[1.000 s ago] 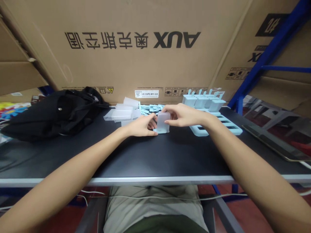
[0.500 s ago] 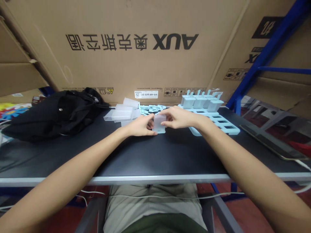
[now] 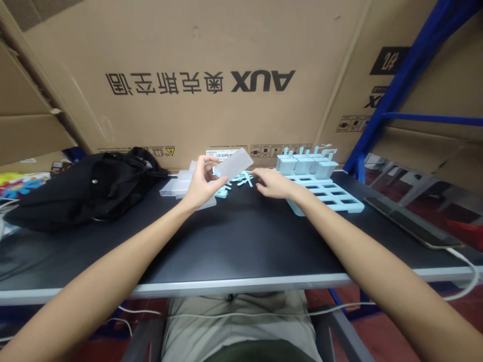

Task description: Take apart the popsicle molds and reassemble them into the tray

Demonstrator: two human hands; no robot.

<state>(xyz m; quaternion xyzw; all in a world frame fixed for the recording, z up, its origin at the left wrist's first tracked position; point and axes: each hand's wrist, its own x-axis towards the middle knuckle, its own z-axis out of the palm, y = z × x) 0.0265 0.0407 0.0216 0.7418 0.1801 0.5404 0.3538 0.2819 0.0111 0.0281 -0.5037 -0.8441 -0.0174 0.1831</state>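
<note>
My left hand point(image 3: 204, 183) is closed round a translucent plastic mould point(image 3: 237, 164), raised above the table and tilted up to the right. Several clear moulds point(image 3: 179, 186) lie behind and left of that hand. My right hand point(image 3: 273, 183) reaches to the pile of light blue sticks point(image 3: 243, 177); its fingertips are beside the sticks, with the fingers apart and nothing seen between them. Right of it, a light blue rack point(image 3: 335, 196) holds several moulds with blue sticks point(image 3: 307, 163) upright in its back rows; its front slots show no moulds.
A black bag point(image 3: 83, 186) lies at the left of the dark table point(image 3: 241, 251). At the right is a phone point(image 3: 411, 221) with a white cable. A large cardboard box point(image 3: 188, 120) stands behind, and a blue metal frame point(image 3: 400, 95) at the right.
My left hand has lifted the mould up and tilted it. My right hand has let go of the mould and moved slightly right, to the sticks. The camera view has shifted a little.
</note>
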